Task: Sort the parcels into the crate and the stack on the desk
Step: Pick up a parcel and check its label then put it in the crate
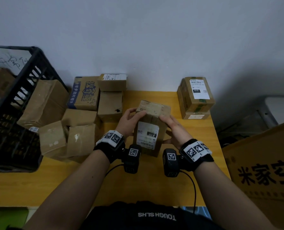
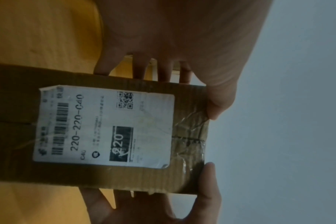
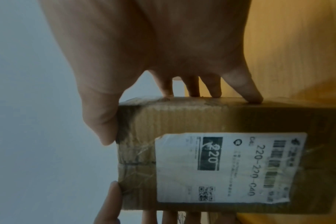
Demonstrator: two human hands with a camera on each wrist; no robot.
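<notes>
A brown cardboard parcel point(image 1: 150, 125) with a white label reading 220 is at the middle of the yellow desk point(image 1: 154, 188), label towards me. My left hand point(image 1: 129, 117) grips its left side and my right hand point(image 1: 171, 127) grips its right side, thumbs on the top end. In the left wrist view the left hand point(image 2: 182, 45) clasps the parcel point(image 2: 105, 128), fingers behind it. The right wrist view shows the right hand point(image 3: 153, 45) likewise on the parcel point(image 3: 220, 159). A black crate point(image 1: 21, 83) holding parcels stands at the left. A stack of two parcels point(image 1: 196, 97) sits back right.
Several loose cardboard parcels point(image 1: 81, 113) lie piled between the crate and the held parcel. A large printed carton point(image 1: 262, 171) stands off the desk's right edge. A grey wall point(image 1: 154, 39) closes the back of the desk.
</notes>
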